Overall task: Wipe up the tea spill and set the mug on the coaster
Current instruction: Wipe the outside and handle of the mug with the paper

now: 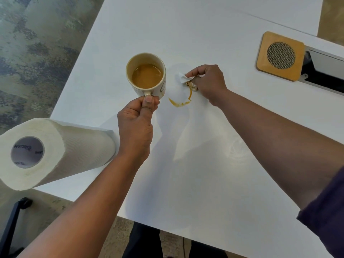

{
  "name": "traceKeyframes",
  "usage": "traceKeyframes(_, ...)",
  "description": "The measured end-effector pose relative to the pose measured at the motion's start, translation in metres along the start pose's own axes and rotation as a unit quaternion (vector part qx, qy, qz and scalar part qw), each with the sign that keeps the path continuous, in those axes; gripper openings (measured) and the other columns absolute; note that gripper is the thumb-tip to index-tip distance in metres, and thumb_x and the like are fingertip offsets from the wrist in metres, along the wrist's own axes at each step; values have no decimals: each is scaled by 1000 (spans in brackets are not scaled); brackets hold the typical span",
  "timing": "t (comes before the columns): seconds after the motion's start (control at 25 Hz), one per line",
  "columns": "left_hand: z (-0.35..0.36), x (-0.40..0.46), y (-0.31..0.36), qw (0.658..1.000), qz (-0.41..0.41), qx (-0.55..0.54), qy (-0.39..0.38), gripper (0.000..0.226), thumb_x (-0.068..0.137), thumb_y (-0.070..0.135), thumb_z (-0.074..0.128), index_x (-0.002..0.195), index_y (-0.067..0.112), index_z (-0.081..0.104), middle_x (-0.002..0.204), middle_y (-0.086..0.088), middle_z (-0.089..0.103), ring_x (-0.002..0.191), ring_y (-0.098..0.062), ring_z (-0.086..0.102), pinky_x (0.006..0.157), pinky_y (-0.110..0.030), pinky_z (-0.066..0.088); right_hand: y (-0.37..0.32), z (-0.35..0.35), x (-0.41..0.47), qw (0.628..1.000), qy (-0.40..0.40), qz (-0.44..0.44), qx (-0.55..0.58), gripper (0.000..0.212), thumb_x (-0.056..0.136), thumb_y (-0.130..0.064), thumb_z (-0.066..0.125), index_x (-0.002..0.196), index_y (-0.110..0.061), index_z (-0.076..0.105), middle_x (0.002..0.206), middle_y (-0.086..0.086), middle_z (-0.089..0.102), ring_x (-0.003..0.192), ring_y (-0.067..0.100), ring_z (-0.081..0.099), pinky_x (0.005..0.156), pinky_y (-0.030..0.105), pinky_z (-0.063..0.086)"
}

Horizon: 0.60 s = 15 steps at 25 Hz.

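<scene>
A cream mug point(146, 75) of brown tea is held by its handle in my left hand point(136, 123), just left of the spill. The tea spill point(181, 102) is a brown partial ring on the white table point(204, 164). My right hand point(206, 82) pinches a crumpled paper towel piece point(186, 80), stained brown on its underside, at the ring's upper right edge. The square wooden coaster point(280, 55) with a round mesh centre lies at the far right, apart from both hands.
A paper towel roll point(52, 151) lies on its side at the table's left front corner. A dark cable slot point(323, 71) with a raised lid sits just right of the coaster. The table edge runs diagonally on the left, with floor beyond it.
</scene>
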<state>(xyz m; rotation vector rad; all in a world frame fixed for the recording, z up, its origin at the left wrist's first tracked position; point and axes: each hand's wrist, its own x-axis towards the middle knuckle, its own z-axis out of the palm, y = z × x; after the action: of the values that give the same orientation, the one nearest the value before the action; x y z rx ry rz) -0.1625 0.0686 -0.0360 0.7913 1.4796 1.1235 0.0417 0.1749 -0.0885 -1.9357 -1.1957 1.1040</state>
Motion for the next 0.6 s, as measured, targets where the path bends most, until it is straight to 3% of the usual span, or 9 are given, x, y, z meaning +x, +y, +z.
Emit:
traceKeyframes(0.12,-1,0,0,1000,-2,-2,-1,19,103,25,59,98,18,76,92,5,74,98,-15,66,104,-37,53,1,-2,0,991,-10,-76,-112,24,82,-8,59,93,-16,80,102,-4,69,94,13,65,78,27,54)
traceKeyframes(0.24,-1,0,1,1000,-3,-8,-2,19,103,24,59,97,19,76,91,5,74,97,-15,66,102,-35,54,3,-10,1,958,-52,-139,-246,24,83,-17,68,107,-16,75,116,1,66,111,24,58,90,37,51)
traceKeyframes(0.36,-2,1,1,1000,0,-9,-2,19,103,23,59,96,19,76,90,6,74,97,-15,66,99,-33,55,2,-13,7,909,-76,-192,-363,11,87,-12,60,91,-7,69,104,11,65,98,34,58,83,47,52)
traceKeyframes(0.44,-3,2,1,1000,1,-8,-2,19,103,23,59,96,19,76,90,6,74,96,-15,66,98,-32,55,-1,-13,11,896,-79,-200,-390,15,87,-9,55,94,-7,68,101,12,65,93,36,58,79,45,51)
traceKeyframes(0.6,-4,1,0,1000,-1,-5,-6,19,103,23,59,95,20,76,90,5,74,96,-14,66,99,-31,54,-8,-9,16,888,-96,-252,-373,32,89,-5,51,111,-16,72,110,8,70,102,33,60,82,40,49)
